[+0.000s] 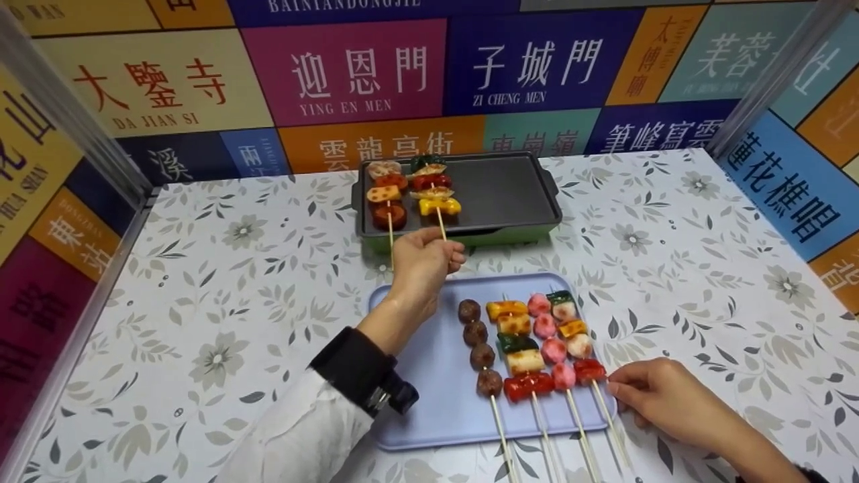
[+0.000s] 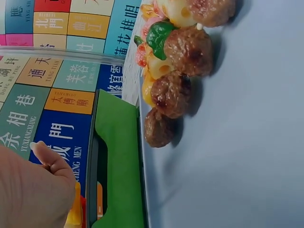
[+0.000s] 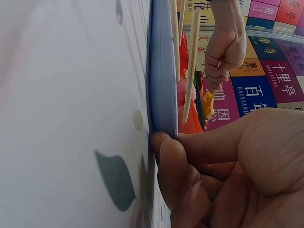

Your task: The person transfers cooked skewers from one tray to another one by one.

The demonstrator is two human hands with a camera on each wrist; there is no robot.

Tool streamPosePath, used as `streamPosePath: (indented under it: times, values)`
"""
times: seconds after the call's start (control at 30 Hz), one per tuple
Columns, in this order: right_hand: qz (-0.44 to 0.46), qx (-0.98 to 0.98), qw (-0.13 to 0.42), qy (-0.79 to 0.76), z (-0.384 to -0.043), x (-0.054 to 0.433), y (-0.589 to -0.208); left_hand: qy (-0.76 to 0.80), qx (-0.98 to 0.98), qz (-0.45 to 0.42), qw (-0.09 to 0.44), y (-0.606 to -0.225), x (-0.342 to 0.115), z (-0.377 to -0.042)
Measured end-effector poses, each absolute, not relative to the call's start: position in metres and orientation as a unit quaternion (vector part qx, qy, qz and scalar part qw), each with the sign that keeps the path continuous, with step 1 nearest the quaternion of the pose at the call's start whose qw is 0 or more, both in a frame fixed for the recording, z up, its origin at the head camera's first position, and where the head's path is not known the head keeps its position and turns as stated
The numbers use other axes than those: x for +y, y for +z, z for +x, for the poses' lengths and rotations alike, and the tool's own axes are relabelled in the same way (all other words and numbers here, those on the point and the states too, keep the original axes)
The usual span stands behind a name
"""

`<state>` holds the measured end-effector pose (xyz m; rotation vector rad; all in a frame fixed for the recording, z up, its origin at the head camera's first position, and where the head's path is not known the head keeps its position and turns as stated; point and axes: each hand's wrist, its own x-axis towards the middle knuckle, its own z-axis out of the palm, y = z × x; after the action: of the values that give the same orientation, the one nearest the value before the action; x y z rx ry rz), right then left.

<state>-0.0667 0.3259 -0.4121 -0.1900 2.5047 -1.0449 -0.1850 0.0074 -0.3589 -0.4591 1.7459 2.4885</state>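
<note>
My left hand (image 1: 424, 261) pinches the stick of a skewer (image 1: 436, 194) with yellow, red and green pieces, at the grill pan (image 1: 500, 191). Left of it, another skewer (image 1: 386, 194) lies in the pan, its stick jutting over the front edge. My right hand (image 1: 664, 402) grips the right rim of a lavender tray (image 1: 429, 402) between thumb and fingers, as the right wrist view also shows. On that tray lie a meatball skewer (image 1: 482, 355), a mixed skewer (image 1: 523, 352), a pink ball skewer (image 1: 553, 349) and another mixed skewer (image 1: 578, 345).
A white table (image 1: 221, 268) with a leaf and flower print lies under everything. Colourful panels (image 1: 356, 74) with lettering stand behind and at both sides. The sticks reach past the tray's front edge. The pan has a green base (image 2: 118, 161).
</note>
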Motion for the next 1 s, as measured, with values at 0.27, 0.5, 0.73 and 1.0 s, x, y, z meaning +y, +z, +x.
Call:
streamPosePath:
  times: [0.27,0.5,0.73,1.0]
  values:
    - [-0.073,0.897,0.209,-0.383,-0.066,0.326,-0.412,0.806,0.581,-0.109,0.024,-0.351,0.004,-0.173]
    - [-0.068,0.897,0.211,-0.383,-0.067,0.325,-0.411,0.795,0.6,-0.077,0.04,-0.341,-0.002,-0.148]
    - [-0.074,0.898,0.206,-0.381,-0.066,0.325,-0.411,0.798,0.596,-0.026,0.086,-0.341,-0.01,-0.114]
    - [-0.071,0.899,0.208,-0.378,-0.067,0.325,-0.412,0.811,0.564,-0.018,0.151,-0.348,-0.016,-0.076]
